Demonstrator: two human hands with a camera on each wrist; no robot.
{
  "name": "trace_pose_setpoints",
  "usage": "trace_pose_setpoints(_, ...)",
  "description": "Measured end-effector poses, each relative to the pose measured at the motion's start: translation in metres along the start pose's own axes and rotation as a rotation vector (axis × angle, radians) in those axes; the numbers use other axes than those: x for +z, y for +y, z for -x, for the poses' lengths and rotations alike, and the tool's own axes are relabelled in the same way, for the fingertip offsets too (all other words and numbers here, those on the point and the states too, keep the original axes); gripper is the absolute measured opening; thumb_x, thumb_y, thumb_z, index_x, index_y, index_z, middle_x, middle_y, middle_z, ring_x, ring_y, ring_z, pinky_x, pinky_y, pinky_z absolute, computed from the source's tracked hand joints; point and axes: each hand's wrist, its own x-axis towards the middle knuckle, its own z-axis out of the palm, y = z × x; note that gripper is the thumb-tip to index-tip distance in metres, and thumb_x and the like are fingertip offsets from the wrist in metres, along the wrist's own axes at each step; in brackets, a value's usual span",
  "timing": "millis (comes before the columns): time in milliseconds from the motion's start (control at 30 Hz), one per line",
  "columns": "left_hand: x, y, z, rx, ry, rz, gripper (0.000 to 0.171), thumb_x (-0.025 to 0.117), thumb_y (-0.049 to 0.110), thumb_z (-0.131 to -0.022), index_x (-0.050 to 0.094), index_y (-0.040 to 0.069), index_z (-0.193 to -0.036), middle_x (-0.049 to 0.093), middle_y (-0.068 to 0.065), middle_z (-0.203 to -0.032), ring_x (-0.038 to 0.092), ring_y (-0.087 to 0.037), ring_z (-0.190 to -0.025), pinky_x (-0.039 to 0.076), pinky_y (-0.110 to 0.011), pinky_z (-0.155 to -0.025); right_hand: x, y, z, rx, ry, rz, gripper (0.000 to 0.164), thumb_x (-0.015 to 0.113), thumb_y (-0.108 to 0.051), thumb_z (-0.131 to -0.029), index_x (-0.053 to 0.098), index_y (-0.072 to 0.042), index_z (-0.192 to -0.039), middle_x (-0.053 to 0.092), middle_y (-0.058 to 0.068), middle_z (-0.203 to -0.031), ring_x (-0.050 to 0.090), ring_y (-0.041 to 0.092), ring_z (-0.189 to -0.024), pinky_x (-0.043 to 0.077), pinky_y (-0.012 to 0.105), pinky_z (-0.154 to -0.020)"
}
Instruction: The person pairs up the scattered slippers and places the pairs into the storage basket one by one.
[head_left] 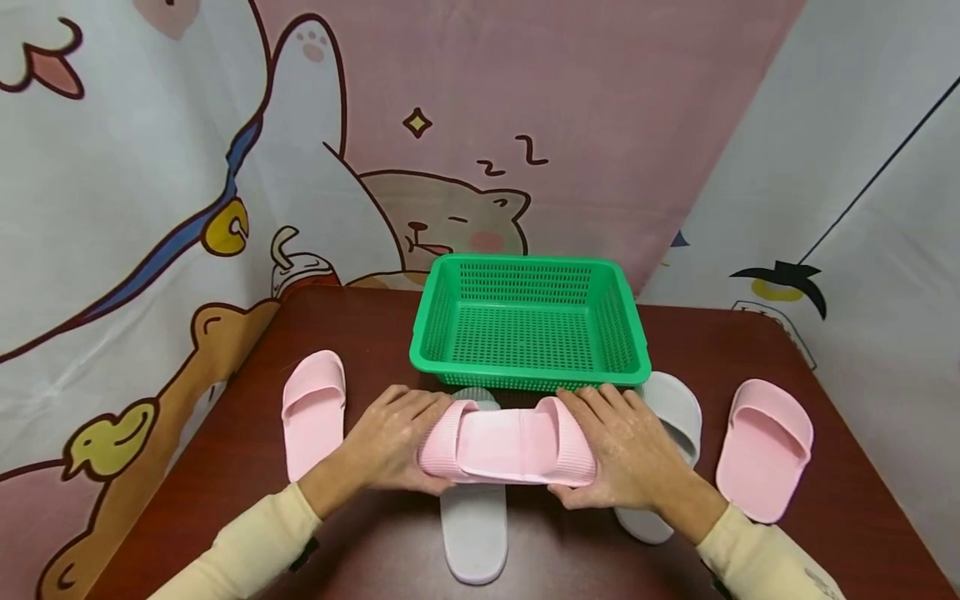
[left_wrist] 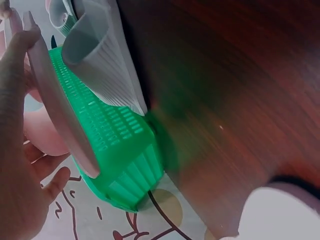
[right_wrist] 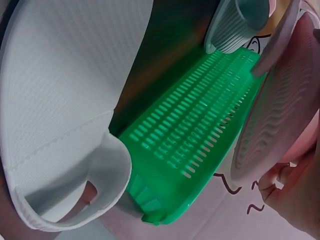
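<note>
Two pink slippers [head_left: 491,444] are held up crosswise over the table, their soles overlapping and their ribbed straps at opposite ends. My left hand [head_left: 397,437] grips the left end around the strap, thumb at the near side. At the other end, my right hand [head_left: 618,446] grips the strap in the same way. A pink sole [right_wrist: 280,110] with wavy grooves shows in the right wrist view. Below the held pair lies a white slipper [head_left: 474,533], its strap partly hidden. Another white slipper [head_left: 671,408] is partly covered by my right hand and wrist.
A green perforated basket [head_left: 424,333] stands at the back of the dark red table [head_left: 247,492], just beyond the hands. One pink slipper [head_left: 315,417] lies at the left and another pink slipper [head_left: 761,467] at the right. A cartoon-printed curtain [head_left: 600,108] hangs behind.
</note>
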Motion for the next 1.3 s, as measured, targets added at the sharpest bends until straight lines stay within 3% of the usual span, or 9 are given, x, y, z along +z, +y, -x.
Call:
trace_pose_setpoints(167, 0.002, 0.009, 0.000, -0.016, 0.019, -0.004, 0.101, 0.070, 0.078, -0.062, 0.063, 0.007, -0.133, 0.067, -0.006, -0.118, 0.064, -0.024, -0.106, 0.049, -0.042, -0.088, 0.002, -0.006, -0.001, 0.002, -0.004, -0.009, 0.106, 0.067, -0.082, -0.058, 0.059, -0.007, -0.132, 0.060, 0.008, -0.112, 0.052, 0.028, -0.095, 0.045, 0.046, -0.075)
trace_pose_setpoints(433, 0.006, 0.015, -0.018, -0.022, 0.000, -0.020, 0.103, 0.068, 0.079, -0.062, 0.062, 0.002, -0.129, 0.068, -0.008, -0.118, 0.064, -0.024, -0.106, 0.047, -0.041, -0.093, -0.002, -0.006, -0.008, 0.016, 0.034, -0.003, 0.103, 0.065, -0.081, -0.059, 0.062, -0.006, -0.130, 0.061, 0.009, -0.111, 0.053, 0.030, -0.095, 0.046, 0.048, -0.079)
trace_pose_setpoints(967, 0.017, 0.029, -0.021, -0.048, 0.039, 0.008, 0.102, 0.071, 0.079, -0.057, 0.063, 0.009, -0.130, 0.067, -0.005, -0.118, 0.063, -0.022, -0.105, 0.045, -0.044, -0.091, 0.006, -0.020, -0.007, 0.066, 0.005, -0.048, 0.108, 0.072, -0.079, -0.054, 0.058, -0.007, -0.134, 0.058, 0.008, -0.112, 0.053, 0.029, -0.101, 0.047, 0.046, -0.078)
trace_pose_setpoints(1300, 0.016, 0.036, -0.025, -0.045, 0.042, 0.004, 0.101, 0.071, 0.078, -0.056, 0.064, 0.010, -0.129, 0.066, -0.004, -0.117, 0.063, -0.022, -0.105, 0.045, -0.043, -0.090, 0.014, -0.026, -0.004, 0.091, 0.027, -0.111, 0.107, 0.076, -0.074, -0.054, 0.055, -0.007, -0.136, 0.055, 0.007, -0.106, 0.052, 0.026, -0.095, 0.049, 0.042, -0.079)
